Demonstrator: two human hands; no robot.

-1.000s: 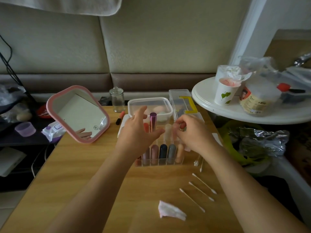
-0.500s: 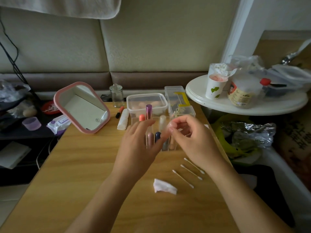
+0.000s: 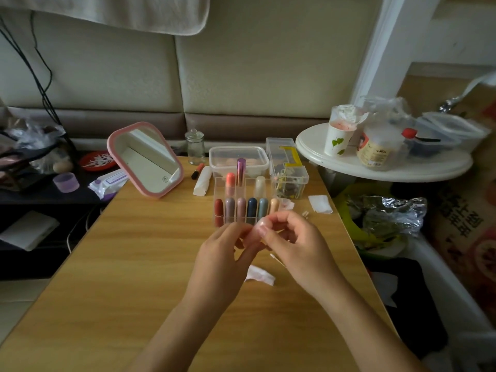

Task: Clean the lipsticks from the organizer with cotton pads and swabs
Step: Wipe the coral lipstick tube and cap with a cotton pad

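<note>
Wood-grain table [image 3: 134,264] is your working ground, and both your hands meet just above it, in front of the clear organizer [image 3: 249,187]. Your right hand [image 3: 298,248] has its fingers curled, pinching a small pale pink tube [image 3: 258,227], which looks like one of the lipsticks, though it is blurred. Your left hand [image 3: 222,261] reaches its fingertips to the same tube, but you cannot tell from this view whether it is gripping or only touching. The other lipsticks [image 3: 251,208] stand upright in the organizer's compartments, just beyond your fingers. This looks like the moment to open the tube or get it ready for wiping, so steady it low in the right hand and let the left pull the cap straight off rather than at an angle, which would likely smear colour onto the rim. Keep it over the table, not over the organizer, so nothing drops among the rest. A crumpled cotton pad [image 3: 259,275] lies just under your hands, with a swab [image 3: 276,259] beside it and partly hidden by your right hand. Take the pad for the outside and the swab for the narrow edges. A second pad [image 3: 320,204] waits to the right of the organizer if the first looks spent.
</note>
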